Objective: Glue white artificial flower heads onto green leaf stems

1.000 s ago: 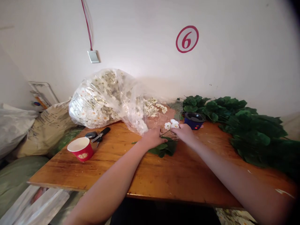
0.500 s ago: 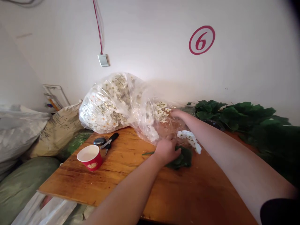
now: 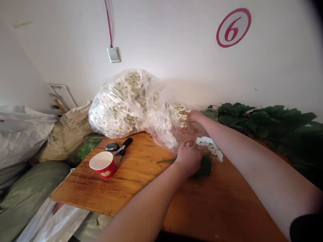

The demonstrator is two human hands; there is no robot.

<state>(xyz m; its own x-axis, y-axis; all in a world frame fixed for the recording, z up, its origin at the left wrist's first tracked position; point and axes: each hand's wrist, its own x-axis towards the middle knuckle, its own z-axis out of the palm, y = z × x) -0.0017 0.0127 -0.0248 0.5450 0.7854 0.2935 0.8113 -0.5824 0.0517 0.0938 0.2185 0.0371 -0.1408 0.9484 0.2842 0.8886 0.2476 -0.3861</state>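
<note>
A large clear plastic bag point(image 3: 118, 107) full of white artificial flowers lies against the wall, its mouth toward the right. My right hand point(image 3: 194, 117) reaches to the bag's opening beside some white blossoms; its fingers are hidden behind plastic and flowers. Lower down, my left hand point(image 3: 189, 158) rests at the bag's near edge with its fingers curled; what they grip is too small to make out. Green leaves point(image 3: 204, 168) with a stem point(image 3: 165, 161) lie under and beside this hand. A white flower spray point(image 3: 209, 146) lies between my two arms.
On the wooden table point(image 3: 83, 191) stand a red and white paper cup point(image 3: 103, 165) and keys with a black fob point(image 3: 122, 148). Dark green foliage point(image 3: 272, 121) is heaped at the right. Stuffed sacks point(image 3: 30, 188) fill the left side.
The view has shifted, so the scene sits a little further right and higher. My left hand has moved slightly toward the flower spray, and its fingers have curled in more.
</note>
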